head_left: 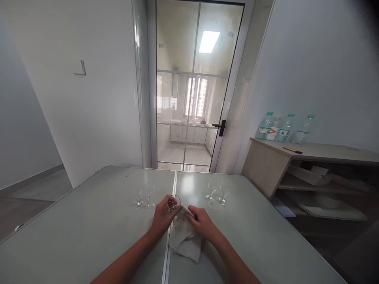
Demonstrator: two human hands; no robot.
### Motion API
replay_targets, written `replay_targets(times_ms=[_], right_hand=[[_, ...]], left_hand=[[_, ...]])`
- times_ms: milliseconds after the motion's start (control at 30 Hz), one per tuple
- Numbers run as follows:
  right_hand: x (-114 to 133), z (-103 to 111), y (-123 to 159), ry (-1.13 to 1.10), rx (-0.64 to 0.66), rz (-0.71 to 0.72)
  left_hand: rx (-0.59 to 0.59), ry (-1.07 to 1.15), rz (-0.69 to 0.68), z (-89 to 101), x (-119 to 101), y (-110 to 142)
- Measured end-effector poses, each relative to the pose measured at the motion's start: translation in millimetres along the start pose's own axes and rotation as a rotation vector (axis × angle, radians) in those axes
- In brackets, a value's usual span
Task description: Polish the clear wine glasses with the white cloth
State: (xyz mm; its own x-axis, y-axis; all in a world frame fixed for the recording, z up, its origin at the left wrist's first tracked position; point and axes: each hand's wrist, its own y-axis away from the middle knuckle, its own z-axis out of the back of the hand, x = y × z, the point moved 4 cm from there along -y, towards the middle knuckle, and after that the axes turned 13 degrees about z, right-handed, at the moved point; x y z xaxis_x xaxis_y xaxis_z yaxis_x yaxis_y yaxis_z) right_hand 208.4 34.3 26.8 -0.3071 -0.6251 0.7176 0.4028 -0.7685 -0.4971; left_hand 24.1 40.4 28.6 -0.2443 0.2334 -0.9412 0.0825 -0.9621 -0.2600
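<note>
My left hand (pixel 162 212) is closed around a small clear wine glass (pixel 173 202), its round rim tilted toward me. In my right hand (pixel 201 221) is a white cloth (pixel 187 240), gripped near its top edge. One part of the cloth reaches across to the glass, and the rest hangs down over the table's middle seam. Two stemmed glasses (pixel 149 199) stand on the table to the left of my hands. Another pair of stemmed glasses (pixel 222 195) stands to the right. The stem of the held glass is mostly hidden by my fingers.
The grey-green table (pixel 94 232) has a metal seam down its middle. Beyond its far edge is a glass door (pixel 189 90) with a black handle (pixel 221 127). On the right, a wooden shelf unit (pixel 269 165) carries several plastic bottles (pixel 286 128) and an orange-brown stick-like object (pixel 292 150).
</note>
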Motion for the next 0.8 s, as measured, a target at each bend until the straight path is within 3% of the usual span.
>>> replay_targets(times_ms=[233,300,400,500,567,700,800], right_hand=[[-24,-2,13,-0.415,-0.122,-0.439],[-25,1,13,-0.575,-0.2,-0.479],[-28,9,9,-0.726,-0.425,-0.471],[-27,12,6,-0.816,-0.599,-0.429],[-21,8,5,-0.901,-0.605,-0.374],[3,-6,2,-1.061,-0.451,-0.29],[14,-11,1,-1.127,-0.417,-0.292]], left_hand=[[0.013,0.055,0.035,6.7,4,-7],[0.09,0.163,0.074,5.1,9,-8],[0.213,0.336,0.1,-1.4,16,-7],[0.264,0.414,0.144,-9.7,22,-5],[0.3,0.428,0.154,-16.0,23,-2],[0.377,0.395,0.153,-25.2,21,4],[0.326,0.339,0.14,-23.3,19,3]])
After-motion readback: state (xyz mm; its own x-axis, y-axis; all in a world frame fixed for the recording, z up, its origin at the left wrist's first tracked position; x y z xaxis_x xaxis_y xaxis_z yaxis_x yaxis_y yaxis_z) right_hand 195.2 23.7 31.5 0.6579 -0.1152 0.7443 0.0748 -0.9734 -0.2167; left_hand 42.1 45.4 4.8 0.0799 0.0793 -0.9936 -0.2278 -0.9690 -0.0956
